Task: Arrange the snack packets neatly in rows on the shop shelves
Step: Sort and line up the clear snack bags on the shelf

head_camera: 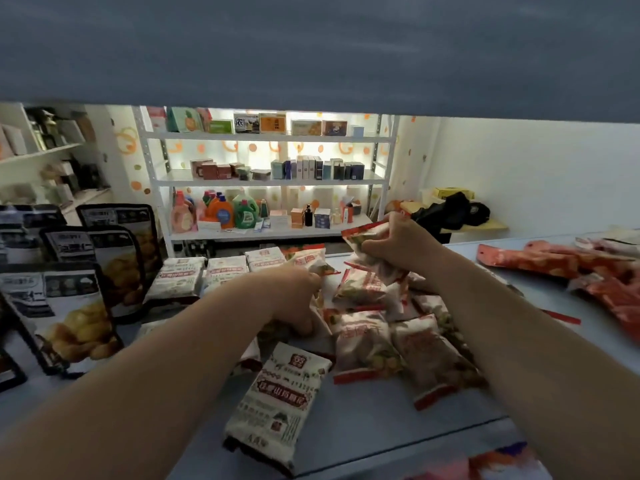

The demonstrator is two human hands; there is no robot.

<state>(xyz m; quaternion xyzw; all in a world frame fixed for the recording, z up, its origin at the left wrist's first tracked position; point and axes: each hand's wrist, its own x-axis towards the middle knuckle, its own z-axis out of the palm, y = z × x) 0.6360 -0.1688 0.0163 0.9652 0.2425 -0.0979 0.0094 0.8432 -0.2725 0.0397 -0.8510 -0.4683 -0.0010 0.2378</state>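
Both arms reach into a grey shelf. My right hand is raised above a loose heap of white-and-red snack packets and grips one such packet, tilted. My left hand rests low at the heap's left edge, fingers closed on another white-and-red packet. A white packet with a dark bottom edge lies flat near the front. A row of similar white packets lies along the back.
Tall black pouches printed with potatoes stand at the left. Red packets lie scattered at the right. The shelf above hangs low overhead. Behind, a lit white rack holds boxes and detergent bottles.
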